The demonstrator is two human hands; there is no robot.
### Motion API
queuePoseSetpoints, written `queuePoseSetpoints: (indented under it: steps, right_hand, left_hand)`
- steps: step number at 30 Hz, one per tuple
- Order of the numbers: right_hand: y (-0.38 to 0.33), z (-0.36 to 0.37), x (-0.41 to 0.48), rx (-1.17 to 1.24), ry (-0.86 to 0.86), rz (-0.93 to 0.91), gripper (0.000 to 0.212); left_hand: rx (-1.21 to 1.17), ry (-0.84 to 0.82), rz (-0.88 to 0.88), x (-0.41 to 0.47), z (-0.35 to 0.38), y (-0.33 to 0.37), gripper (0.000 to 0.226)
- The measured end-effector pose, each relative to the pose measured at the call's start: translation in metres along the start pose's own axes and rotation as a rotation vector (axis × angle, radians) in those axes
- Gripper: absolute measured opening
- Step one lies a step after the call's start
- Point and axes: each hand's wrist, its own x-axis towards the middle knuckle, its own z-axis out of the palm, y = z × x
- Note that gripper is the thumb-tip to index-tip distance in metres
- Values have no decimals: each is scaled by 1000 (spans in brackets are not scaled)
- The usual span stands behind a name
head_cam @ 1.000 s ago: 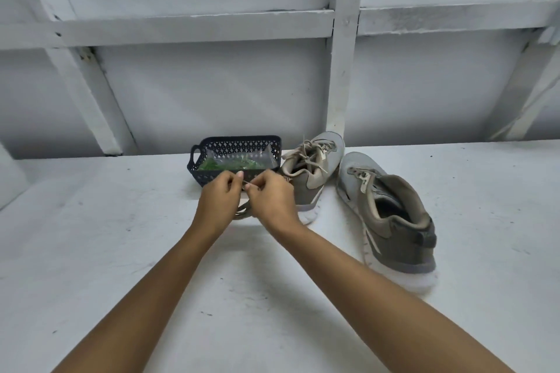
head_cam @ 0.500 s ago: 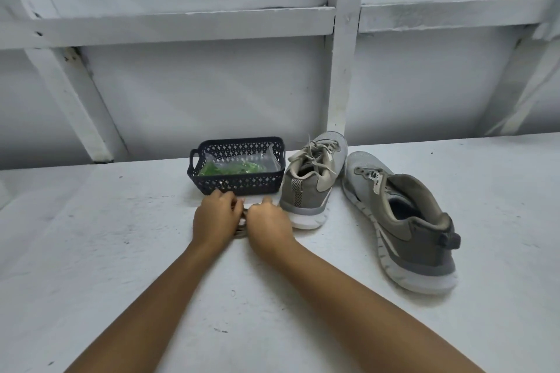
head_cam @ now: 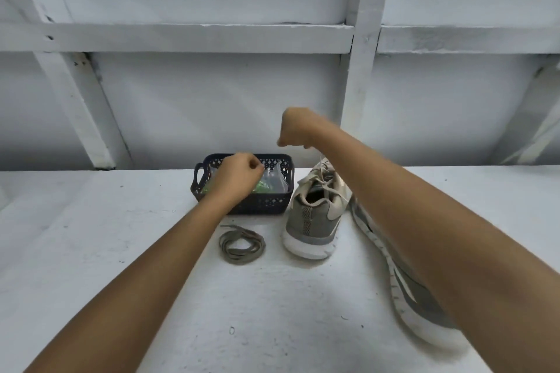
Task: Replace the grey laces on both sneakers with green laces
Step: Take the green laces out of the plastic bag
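A coiled grey lace (head_cam: pixel 242 247) lies on the white table in front of the dark blue basket (head_cam: pixel 272 204). In the basket lies a clear plastic bag (head_cam: pixel 272 180) with green laces inside. My left hand (head_cam: pixel 239 174) hangs over the basket with curled fingers; whether it grips the bag is hidden. My right hand (head_cam: pixel 295 130) is raised above the basket in a fist, with nothing visible in it. The left grey sneaker (head_cam: pixel 312 221) stands beside the basket, still laced in grey. My right forearm hides most of the right sneaker (head_cam: pixel 415 297).
A white wall with wooden battens (head_cam: pixel 360 85) rises right behind the basket and the sneakers. The white table top (head_cam: pixel 121 251) stretches to the left and toward me.
Both hands have let go of the coiled grey lace, which now lies on the table. My left hand moved up over the basket and my right hand rose high above it.
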Motion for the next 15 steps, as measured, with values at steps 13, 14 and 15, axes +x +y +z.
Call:
queuePoseSetpoints:
  steps: [13,14,15]
  right_hand:
    - [15,101,68,-9,-301,172,33]
    - [15,102,68,0,-301,182,31]
    - [16,102,67,20,-296,194,30]
  left_hand:
    - [85,-139,-30,19,28,-10,18]
    - [77,-134,-29,19,28,-10,19]
    - [69,-130,-30,19,29,-10,19]
